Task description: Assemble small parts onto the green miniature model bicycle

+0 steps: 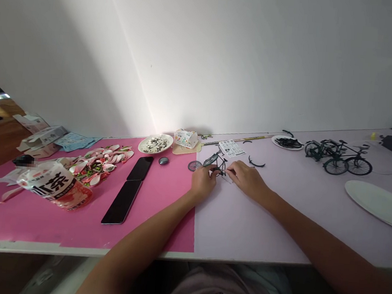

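Note:
A small dark model bicycle (220, 163), only partly assembled as far as I can see, is between my hands above the table. My left hand (202, 182) is closed around its lower front part, with a wheel rising above the fingers. My right hand (247, 179) has thumb and index finger pinched together at the bicycle's other side; what they grip is too small to make out. A loose spoked wheel (194, 165) lies just left of my left hand. Behind my right hand rests a curved black piece (256, 163). The printed instruction sheet (231, 148) lies beyond the bicycle.
Finished-looking model bicycles (347, 159) stand at right, near a white oval plate (375, 202). Another plate (278, 139) bears black parts. Leftward are two dark phone-like slabs (122, 203), a snack bag (59, 188), pink-and-white pieces (96, 162) and a plate of bits (169, 140).

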The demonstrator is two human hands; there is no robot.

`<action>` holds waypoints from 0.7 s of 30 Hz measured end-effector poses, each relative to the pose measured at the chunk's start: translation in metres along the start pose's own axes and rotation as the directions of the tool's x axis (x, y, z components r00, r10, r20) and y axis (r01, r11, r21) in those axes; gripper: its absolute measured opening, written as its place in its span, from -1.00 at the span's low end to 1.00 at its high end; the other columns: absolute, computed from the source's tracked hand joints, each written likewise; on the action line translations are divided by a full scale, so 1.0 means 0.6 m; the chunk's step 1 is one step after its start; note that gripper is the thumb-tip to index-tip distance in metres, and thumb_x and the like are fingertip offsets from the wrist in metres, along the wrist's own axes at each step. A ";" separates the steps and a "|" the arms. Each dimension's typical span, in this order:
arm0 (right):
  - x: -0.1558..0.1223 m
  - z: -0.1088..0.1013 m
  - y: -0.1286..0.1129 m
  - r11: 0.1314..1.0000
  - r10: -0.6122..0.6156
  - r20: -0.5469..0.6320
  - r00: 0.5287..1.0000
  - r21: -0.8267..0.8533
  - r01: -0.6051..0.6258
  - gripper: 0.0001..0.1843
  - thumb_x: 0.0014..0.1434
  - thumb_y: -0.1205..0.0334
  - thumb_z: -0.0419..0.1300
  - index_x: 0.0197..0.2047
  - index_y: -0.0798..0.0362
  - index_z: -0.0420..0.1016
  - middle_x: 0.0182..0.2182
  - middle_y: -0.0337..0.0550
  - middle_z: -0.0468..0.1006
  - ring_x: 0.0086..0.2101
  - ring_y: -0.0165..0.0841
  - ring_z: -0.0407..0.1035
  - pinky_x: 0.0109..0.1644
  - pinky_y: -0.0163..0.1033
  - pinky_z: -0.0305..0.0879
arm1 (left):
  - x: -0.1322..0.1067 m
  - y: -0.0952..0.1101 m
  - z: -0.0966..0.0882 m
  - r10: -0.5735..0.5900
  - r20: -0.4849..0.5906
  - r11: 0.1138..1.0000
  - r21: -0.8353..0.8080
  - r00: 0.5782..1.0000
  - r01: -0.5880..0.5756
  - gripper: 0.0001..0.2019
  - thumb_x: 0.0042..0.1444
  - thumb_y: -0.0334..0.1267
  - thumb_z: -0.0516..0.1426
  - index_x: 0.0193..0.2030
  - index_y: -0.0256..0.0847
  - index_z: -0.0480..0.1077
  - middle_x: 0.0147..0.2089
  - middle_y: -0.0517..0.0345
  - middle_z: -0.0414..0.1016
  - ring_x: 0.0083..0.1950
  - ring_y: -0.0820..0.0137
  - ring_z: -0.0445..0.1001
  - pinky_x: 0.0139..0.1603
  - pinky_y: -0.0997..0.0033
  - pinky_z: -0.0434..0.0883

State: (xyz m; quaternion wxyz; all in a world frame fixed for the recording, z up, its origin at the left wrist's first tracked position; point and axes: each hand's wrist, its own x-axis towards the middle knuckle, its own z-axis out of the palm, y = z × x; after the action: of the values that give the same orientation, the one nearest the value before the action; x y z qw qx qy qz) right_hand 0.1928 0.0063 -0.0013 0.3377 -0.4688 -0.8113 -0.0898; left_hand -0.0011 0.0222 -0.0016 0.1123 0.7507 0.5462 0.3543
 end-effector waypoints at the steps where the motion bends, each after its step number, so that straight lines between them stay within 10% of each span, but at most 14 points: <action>1: 0.000 0.002 0.000 1.000 0.018 -0.009 1.000 -0.016 -0.018 -0.68 0.46 0.04 0.00 -0.27 0.01 0.39 -0.34 -0.10 0.54 -0.45 -0.34 0.38 -0.47 -0.27 0.04 | -0.001 0.000 0.000 0.004 -0.001 1.000 0.000 1.000 -0.004 -0.78 0.29 -0.22 0.20 0.00 -0.13 0.62 -0.21 0.05 0.66 -0.22 0.28 0.54 -0.08 0.32 0.41; 11: -0.002 0.000 -0.008 0.994 0.099 0.016 0.995 -0.044 -0.099 -0.49 0.49 0.00 -0.09 -0.43 0.03 0.41 -0.53 -0.17 0.40 -0.54 -0.36 0.23 -0.44 -0.25 -0.04 | 0.002 -0.004 0.000 0.038 -0.022 0.997 0.064 0.999 -0.037 -0.77 0.30 -0.22 0.19 0.02 -0.11 0.61 -0.11 0.02 0.64 -0.21 0.30 0.54 -0.09 0.34 0.41; 21: 0.001 0.002 -0.007 0.989 -0.137 0.034 0.990 -0.057 0.139 -0.61 0.50 0.19 -0.06 -0.29 -0.01 0.51 -0.41 -0.08 0.59 -0.28 -0.25 0.44 -0.41 -0.22 0.14 | 0.010 -0.010 -0.009 0.029 -0.041 0.999 0.041 0.999 -0.028 -0.77 0.25 -0.14 0.26 0.00 -0.13 0.61 -0.20 0.06 0.62 -0.23 0.31 0.52 -0.12 0.37 0.40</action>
State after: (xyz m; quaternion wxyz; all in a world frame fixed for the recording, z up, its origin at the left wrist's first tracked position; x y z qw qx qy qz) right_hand 0.1885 0.0052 -0.0012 0.3044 -0.4226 -0.8437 -0.1297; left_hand -0.0084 0.0288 0.0016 0.0808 0.7531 0.5446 0.3602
